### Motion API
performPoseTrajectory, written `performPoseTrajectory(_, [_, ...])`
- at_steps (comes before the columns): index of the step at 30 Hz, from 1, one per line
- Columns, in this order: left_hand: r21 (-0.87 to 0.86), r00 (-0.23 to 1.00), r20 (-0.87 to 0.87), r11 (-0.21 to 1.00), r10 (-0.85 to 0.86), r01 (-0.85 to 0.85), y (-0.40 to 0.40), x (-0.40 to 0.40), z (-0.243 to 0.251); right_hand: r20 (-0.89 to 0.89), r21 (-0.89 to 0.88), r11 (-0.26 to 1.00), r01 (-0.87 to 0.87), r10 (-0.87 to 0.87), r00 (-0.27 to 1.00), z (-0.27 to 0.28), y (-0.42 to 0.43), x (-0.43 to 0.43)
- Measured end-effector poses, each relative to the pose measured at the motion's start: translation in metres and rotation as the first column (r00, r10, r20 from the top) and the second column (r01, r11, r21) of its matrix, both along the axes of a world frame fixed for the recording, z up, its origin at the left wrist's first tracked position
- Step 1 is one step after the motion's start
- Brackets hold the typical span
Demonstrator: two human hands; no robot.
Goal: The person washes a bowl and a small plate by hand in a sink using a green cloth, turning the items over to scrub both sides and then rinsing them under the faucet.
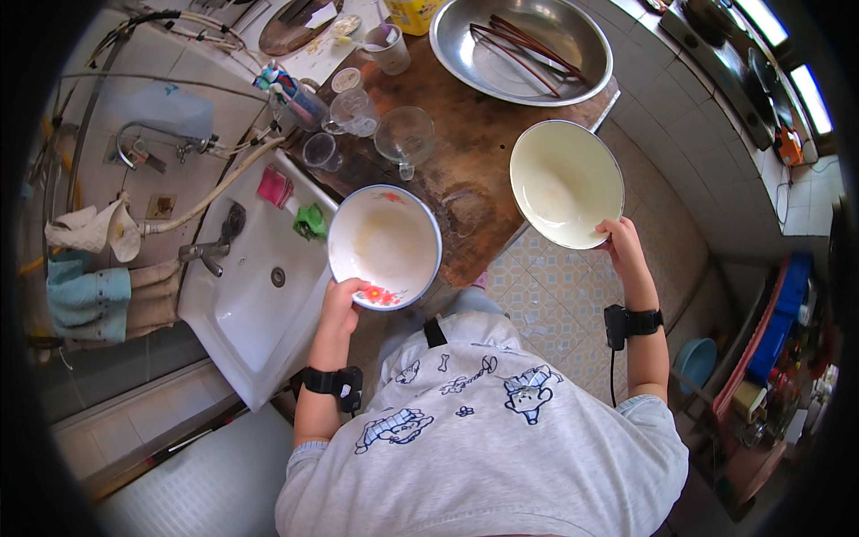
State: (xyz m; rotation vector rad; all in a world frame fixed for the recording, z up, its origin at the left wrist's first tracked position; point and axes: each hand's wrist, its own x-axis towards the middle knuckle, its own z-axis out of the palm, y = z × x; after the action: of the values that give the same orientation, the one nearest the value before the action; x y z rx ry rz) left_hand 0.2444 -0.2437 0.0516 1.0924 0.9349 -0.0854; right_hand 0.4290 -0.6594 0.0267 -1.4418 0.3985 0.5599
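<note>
My left hand (343, 305) grips the near rim of a white enamel bowl (392, 245) with a blue edge and red flowers. Its inside faces up and shows a yellowish stain at the bottom. On the other side, my right hand (624, 245) holds a cream-coloured bowl (564, 178) with a dark rim, thumb inside and fingers beneath. The cream bowl is tilted and overlaps the right edge of a worn wooden table (463, 127). The flowered bowl is held between the table's near left corner and the sink. I see no food in either bowl.
A large steel basin (463, 60) with chopsticks stands at the table's far end. Clear glass cups (405, 134) and a toothbrush holder (302, 104) line its left side. A white sink (248, 322) with a faucet (205, 255) adjoins at left. Shelves (772, 335) stand at right.
</note>
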Motion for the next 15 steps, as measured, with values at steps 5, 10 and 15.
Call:
performPoseTrajectory(5, [0.012, 0.986, 0.03, 0.986, 0.164, -0.164, 0.018, -0.039, 0.016, 0.031, -0.053, 0.997, -0.064, 0.066, 0.997, -0.004, 0.022, 0.013])
performPoseTrajectory(10, [0.007, 0.954, 0.033, 0.954, 0.299, -0.299, 0.034, -0.079, 0.019, 0.07, -0.137, 0.987, -0.088, 0.098, 0.993, -0.008, 0.037, 0.027])
performPoseTrajectory(15, [0.02, 0.929, 0.047, 0.929, 0.367, -0.368, 0.049, -0.112, 0.013, 0.116, -0.188, 0.98, -0.057, 0.08, 0.99, -0.002, 0.051, 0.04])
